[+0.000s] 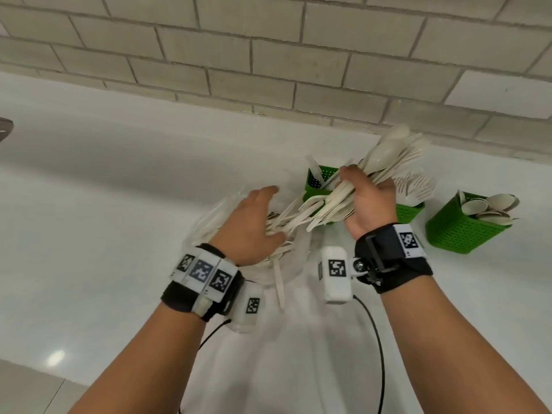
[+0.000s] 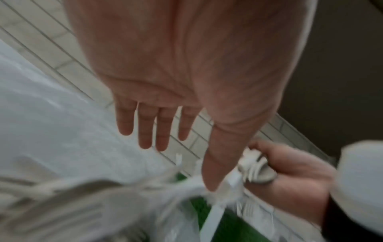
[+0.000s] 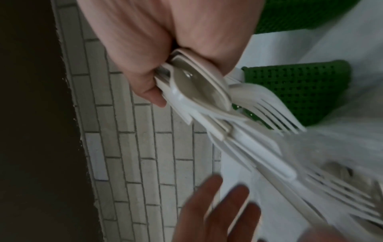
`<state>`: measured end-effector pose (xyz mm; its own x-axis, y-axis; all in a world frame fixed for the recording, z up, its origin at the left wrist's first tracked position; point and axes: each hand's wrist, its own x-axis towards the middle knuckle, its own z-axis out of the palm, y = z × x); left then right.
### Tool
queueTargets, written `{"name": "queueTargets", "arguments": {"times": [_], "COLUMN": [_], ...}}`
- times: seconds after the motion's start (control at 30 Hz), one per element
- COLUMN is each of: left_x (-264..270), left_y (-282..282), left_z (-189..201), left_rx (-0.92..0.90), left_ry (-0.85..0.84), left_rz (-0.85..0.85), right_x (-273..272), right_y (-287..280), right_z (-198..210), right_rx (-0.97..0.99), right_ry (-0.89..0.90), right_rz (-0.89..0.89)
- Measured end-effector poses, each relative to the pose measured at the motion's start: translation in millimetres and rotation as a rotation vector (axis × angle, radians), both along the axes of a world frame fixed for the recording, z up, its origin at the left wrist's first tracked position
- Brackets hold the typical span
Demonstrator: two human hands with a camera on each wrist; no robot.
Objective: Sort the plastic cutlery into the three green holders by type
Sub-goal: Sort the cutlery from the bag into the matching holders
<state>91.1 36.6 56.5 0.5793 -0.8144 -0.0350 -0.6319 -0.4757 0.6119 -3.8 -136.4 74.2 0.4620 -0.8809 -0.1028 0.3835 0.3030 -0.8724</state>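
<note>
My right hand (image 1: pixel 366 195) grips a thick bundle of white plastic cutlery (image 1: pixel 385 162), mixed spoons, forks and knives, held above the holders; the same bundle (image 3: pixel 209 104) fills the right wrist view. My left hand (image 1: pixel 254 222) hovers with straight fingers (image 2: pixel 153 129) over a clear plastic bag of cutlery (image 1: pixel 268 234) on the counter. Three green perforated holders stand ahead: the left one (image 1: pixel 316 182) with a knife or two, the middle one (image 1: pixel 409 209) with forks, the right one (image 1: pixel 461 230) with spoons.
The white counter (image 1: pixel 119 204) runs back to a pale brick wall (image 1: pixel 268 55). Black cables (image 1: pixel 376 348) trail from the wrist cameras near my body. A dark object (image 1: pixel 4 128) pokes in at the far left edge.
</note>
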Motion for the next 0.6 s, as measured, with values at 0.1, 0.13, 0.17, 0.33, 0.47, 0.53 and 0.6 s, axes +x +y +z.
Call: {"name": "queueTargets", "arguments": {"times": [0.1, 0.13, 0.17, 0.33, 0.47, 0.53, 0.6], "left_x": [-6.7, -5.5, -3.9, 1.0, -25.1, -55.0, -84.2], "left_y": [-24.3, -28.1, -29.4, -28.1, -29.5, -37.6, -51.1], "left_z": [-12.8, -18.9, -24.2, -26.8, 6.4, 19.3, 20.0], "left_rx": [0.038, 0.085, 0.126, 0.206, -0.166, -0.314, -0.37], "left_ry": [-0.117, -0.165, -0.199, -0.213, -0.099, 0.055, 0.266], "left_rz": [-0.049, -0.031, -0.006, 0.101, 0.045, -0.095, -0.214], "right_x": [-0.9, -3.8, -9.3, -49.6, -71.1, -78.7, -86.4], "right_y": [6.6, 3.7, -1.3, -26.5, -23.4, -22.9, -21.6], "right_z": [3.0, 8.3, 16.4, 42.3, 33.2, 27.3, 22.0], "right_rx": [-0.015, -0.017, -0.023, -0.061, -0.088, -0.093, -0.123], "right_ry": [-0.011, -0.031, -0.059, -0.162, -0.088, -0.084, -0.091], "right_rz": [-0.01, -0.018, -0.037, -0.081, -0.028, -0.02, -0.011]}}
